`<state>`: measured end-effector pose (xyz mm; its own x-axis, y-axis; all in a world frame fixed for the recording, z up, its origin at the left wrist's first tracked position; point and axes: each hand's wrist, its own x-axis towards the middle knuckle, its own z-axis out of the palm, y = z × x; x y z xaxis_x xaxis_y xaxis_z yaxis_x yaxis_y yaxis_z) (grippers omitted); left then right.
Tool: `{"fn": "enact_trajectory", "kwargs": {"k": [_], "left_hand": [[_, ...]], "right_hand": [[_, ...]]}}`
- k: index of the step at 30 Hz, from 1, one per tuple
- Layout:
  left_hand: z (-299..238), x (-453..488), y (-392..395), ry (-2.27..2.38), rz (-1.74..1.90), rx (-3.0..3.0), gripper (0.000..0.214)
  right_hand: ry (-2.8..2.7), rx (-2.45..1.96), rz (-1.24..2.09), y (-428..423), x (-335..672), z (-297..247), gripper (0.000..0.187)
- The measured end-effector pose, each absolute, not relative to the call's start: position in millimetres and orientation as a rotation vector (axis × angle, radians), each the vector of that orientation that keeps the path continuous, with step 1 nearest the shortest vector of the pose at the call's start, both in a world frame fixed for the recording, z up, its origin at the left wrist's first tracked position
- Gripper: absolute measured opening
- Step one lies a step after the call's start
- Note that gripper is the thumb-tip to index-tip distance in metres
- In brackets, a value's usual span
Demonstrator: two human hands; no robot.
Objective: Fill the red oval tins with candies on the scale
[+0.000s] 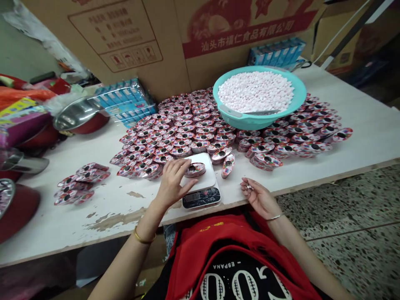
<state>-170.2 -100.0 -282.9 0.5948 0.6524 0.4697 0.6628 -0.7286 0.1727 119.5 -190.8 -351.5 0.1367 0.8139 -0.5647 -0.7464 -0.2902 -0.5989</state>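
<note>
At a worn white table (359,137), a seated person weighs out sweets into small boat-shaped tins. Nearest the table edge, the right hand (261,198) rests palm up, its fingers curled loosely round a few small white sweets (250,187), well apart from the scale. The left hand (171,181) lies with its fingertips against the side of the open tin (195,169) that sits on the white pan of a kitchen scale (201,183); it steadies the tin rather than clasps it. To do this step well, it seems best to lift that hand clear before trusting the display, and to add sweets one at a time through the tin's round hole. Just beside the scale lies another tin on its side (228,165). Beyond spread rows of tins (175,129), a small pile (81,183) to the left, and a turquoise basin (296,104) heaped with white sweets. Cardboard boxes (187,37) close off the back.
</note>
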Motion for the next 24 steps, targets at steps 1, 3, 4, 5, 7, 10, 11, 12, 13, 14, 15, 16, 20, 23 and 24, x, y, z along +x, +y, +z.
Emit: {"fn": "enact_trajectory", "kwargs": {"k": [1, 3, 4, 5, 7, 10, 11, 12, 13, 14, 15, 16, 20, 23, 24], "left_hand": [[-284.6, -168.4, -99.3, -1.171, -0.757, -2.790, 0.062], [-289.0, -163.2, -96.3, -1.174, -0.664, -2.802, 0.062], [-291.5, -160.7, -94.3, -1.162, -0.638, -2.805, 0.056], [-294.2, -158.8, -92.2, -1.146, -0.629, -2.805, 0.049], [-299.6, -156.9, -88.8, -1.111, -0.678, -2.800, 0.039], [-306.2, -159.0, -88.7, -1.051, -0.820, -2.814, 0.034], [-307.0, -161.0, -90.6, -1.037, -0.859, -2.830, 0.032], [-306.8, -164.1, -93.6, -1.035, -0.897, -2.852, 0.030], [-305.4, -168.5, -97.4, -1.053, -0.944, -2.876, 0.029], [-303.0, -174.7, -101.9, -1.103, -1.001, -2.892, 0.030], [-299.8, -182.9, -106.7, -1.185, -1.064, -2.891, 0.033], [-296.2, -193.1, -111.6, -1.291, -1.113, -2.878, 0.039], [-286.3, -245.0, -125.6, -1.678, -1.013, -2.771, 0.059], [-289.7, -272.9, -129.1, -1.731, -0.833, -2.718, 0.055], [-292.6, -277.9, -128.9, -1.718, -0.765, -2.706, 0.051]], "right_hand": [[-0.084, -1.077, 1.524, -190.8, 119.5, -351.6, 0.031], [-0.082, -1.080, 1.520, -190.7, 119.3, -351.2, 0.038], [-0.084, -1.084, 1.519, -190.8, 119.0, -350.7, 0.041], [-0.086, -1.089, 1.519, -191.0, 118.7, -350.0, 0.044], [-0.091, -1.099, 1.519, -191.6, 118.0, -348.4, 0.048], [-0.090, -1.118, 1.518, -192.7, 117.3, -346.6, 0.052], [-0.087, -1.125, 1.513, -193.1, 117.2, -346.4, 0.054], [-0.083, -1.132, 1.510, -193.4, 117.1, -346.2, 0.054], [-0.078, -1.140, 1.506, -193.8, 117.0, -346.0, 0.055], [-0.070, -1.147, 1.502, -194.1, 116.9, -345.6, 0.054], [-0.061, -1.154, 1.498, -194.4, 116.7, -344.9, 0.053], [-0.049, -1.161, 1.500, -194.8, 116.4, -343.7, 0.051], [0.002, -1.202, 1.560, -195.9, 111.9, -335.4, 0.044], [-0.010, -1.273, 1.591, -196.4, 104.7, -333.7, 0.041], [-0.025, -1.306, 1.592, -196.8, 102.2, -336.4, 0.039]]}}
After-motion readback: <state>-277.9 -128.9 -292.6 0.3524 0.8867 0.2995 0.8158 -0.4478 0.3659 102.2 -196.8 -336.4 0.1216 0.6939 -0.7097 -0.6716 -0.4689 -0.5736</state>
